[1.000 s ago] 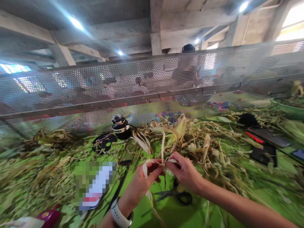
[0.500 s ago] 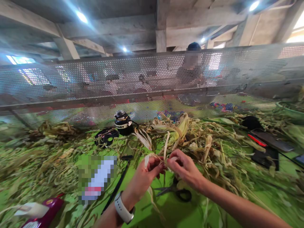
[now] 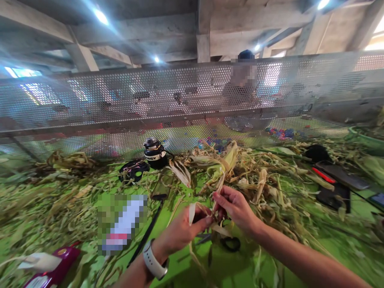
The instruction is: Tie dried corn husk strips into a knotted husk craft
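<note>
My left hand [image 3: 192, 222], with a white watch on its wrist, pinches strips of dry corn husk [image 3: 192, 212] near the bottom middle of the view. Just right of it, my right hand [image 3: 234, 206] grips an upright husk strip [image 3: 220, 187] between thumb and fingers. The two hands almost touch, and the strips cross between them; the exact crossing is hidden by the fingers. Below the hands lie black-handled scissors [image 3: 230, 244] on the green table [image 3: 177, 276], partly covered by a hanging husk strip.
Heaps of dry husks [image 3: 270, 188] spread on both sides. A black jar [image 3: 156, 154] stands before a perforated metal screen [image 3: 120, 108]. A phone [image 3: 342, 176] lies at right, a purple device [image 3: 57, 266] at lower left. Behind the screen is a person [image 3: 240, 94].
Both hands have moved slightly down. My right hand has shifted its grip to the upright strip, which now leans to the right. A loose strip now lies across the scissors.
</note>
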`<state>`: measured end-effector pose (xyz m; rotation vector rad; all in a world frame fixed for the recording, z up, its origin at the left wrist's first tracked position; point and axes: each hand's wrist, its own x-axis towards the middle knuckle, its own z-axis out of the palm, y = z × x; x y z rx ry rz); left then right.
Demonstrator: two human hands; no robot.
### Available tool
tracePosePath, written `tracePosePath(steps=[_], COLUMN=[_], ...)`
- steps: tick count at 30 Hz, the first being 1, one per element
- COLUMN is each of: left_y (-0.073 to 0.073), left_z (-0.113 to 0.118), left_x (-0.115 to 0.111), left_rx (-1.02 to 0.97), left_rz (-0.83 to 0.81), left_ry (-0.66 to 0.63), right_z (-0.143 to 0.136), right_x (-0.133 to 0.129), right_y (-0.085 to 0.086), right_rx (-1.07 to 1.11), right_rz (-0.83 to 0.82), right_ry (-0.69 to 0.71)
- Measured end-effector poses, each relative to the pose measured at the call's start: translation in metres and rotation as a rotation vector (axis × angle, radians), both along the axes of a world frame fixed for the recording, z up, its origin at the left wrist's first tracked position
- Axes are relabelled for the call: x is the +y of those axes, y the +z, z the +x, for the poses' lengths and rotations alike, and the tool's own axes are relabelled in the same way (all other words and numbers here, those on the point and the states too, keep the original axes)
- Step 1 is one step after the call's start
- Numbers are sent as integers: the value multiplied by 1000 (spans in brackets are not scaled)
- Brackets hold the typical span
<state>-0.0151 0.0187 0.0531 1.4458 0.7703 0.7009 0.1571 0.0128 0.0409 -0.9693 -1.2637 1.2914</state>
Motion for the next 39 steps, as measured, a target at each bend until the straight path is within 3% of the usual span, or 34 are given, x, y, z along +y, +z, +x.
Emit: tracePosePath(steps=[5,9,11,14,19,25,30,34,37,39], left_y=[0,6,8,6,-2,-1,-3,-4,-7,-11], left_z=[-3,2,5,7,1,-4,-5,-8,-10,-11], left_x=[1,-4,-6,-5,4,8,11,17,24,28], left_rx=[-6,-40,-27,5,50,82,28,16,-69,-121], left_rz=[-50,-106,-97,-98,-113,-101,-122,-151,-235,-290], left_ry=[-59,-154,-183,-182,-175,-211,-139,-120,-9,90], right_z=[5,8,7,3,-2,-5,2,9,16,19], right_x=[-3,-6,-5,-2,-2,-2,9,19,24,22], right_y=[8,16,16,10,-2,-4,-6,-9,-7,-3], right_rx=[-41,-167,-228,-207,-37,-24,-133,-158,-56,-72], right_rz=[32,104,195,270,175,131,68,-24,-158,-153], right_ry=[-1,236,288,200,-3,-57,-1,-99,-182,-176])
